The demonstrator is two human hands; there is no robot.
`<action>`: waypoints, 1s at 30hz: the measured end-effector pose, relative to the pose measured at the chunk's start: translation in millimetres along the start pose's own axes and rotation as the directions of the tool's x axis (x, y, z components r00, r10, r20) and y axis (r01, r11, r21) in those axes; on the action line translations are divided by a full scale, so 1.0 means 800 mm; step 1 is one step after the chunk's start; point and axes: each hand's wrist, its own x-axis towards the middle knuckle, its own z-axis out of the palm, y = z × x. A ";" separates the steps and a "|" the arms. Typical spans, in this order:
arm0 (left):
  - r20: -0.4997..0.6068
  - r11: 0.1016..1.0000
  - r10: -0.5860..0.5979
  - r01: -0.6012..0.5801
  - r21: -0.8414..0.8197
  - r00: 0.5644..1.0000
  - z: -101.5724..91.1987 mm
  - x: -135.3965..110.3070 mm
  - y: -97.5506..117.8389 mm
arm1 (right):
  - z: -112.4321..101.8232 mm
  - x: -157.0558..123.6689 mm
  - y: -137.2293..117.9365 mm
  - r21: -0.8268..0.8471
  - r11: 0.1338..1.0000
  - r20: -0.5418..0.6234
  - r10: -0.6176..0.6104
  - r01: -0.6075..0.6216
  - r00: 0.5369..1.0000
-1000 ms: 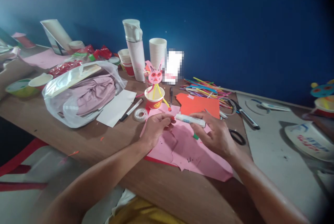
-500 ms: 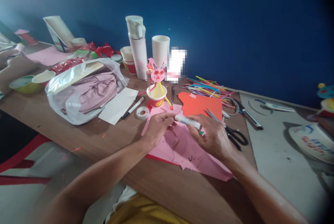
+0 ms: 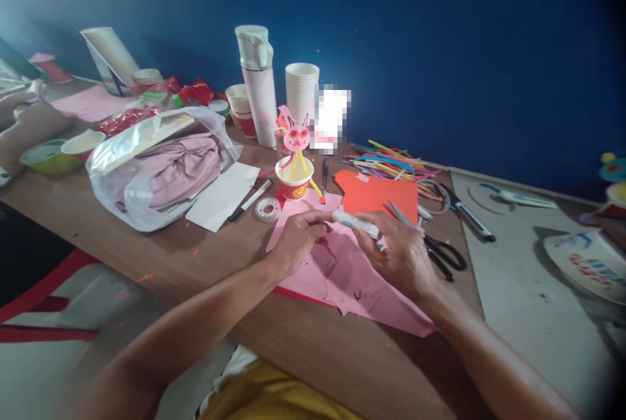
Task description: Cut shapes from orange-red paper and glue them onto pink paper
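In my right hand (image 3: 401, 247) is a white glue stick (image 3: 356, 225), held level above the pink paper. The fingers of my left hand (image 3: 299, 237) are closed in a pinch at its left end, the index fingertip touching it. Beneath both hands lies pink paper (image 3: 337, 276) with cut edges and small black pen marks. A paper cup (image 3: 293, 184) stands just beyond, with a pink cat-like paper face (image 3: 296, 138) on yellow stems rising from it. Black-handled scissors (image 3: 443, 252) lie right of my right hand, blades on the orange paper (image 3: 379, 198).
A tape roll (image 3: 268, 209), a black-and-white marker (image 3: 250, 200) and white card (image 3: 222, 197) lie left. A plastic bag (image 3: 147, 211) bulges beyond them. Behind stand a flask (image 3: 261, 104) and stacked cups (image 3: 301, 90). Colourful pipe cleaners (image 3: 386, 162) and a cutter (image 3: 472, 214) lie right. Another person's hand shows far left.
The glue stick has shifted slightly to the right with my right hand, and less of its left end is covered by my left fingers. The tabletop things stay in place.
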 end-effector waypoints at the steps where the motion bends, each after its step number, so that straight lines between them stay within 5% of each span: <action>1: 0.004 1.000 -0.002 0.002 -0.003 1.000 0.000 0.000 -0.001 | 0.000 0.000 0.000 0.003 1.000 -0.001 0.007 -0.007 1.000; 19: 0.107 0.980 -0.019 0.040 -0.196 0.994 -0.002 0.003 -0.010 | 0.000 0.001 0.000 0.016 0.999 0.005 0.045 -0.045 0.999; 30: 0.079 0.959 -0.046 0.066 -0.277 0.996 -0.005 0.006 -0.007 | 0.001 -0.001 0.006 0.020 0.998 0.019 0.056 -0.056 0.998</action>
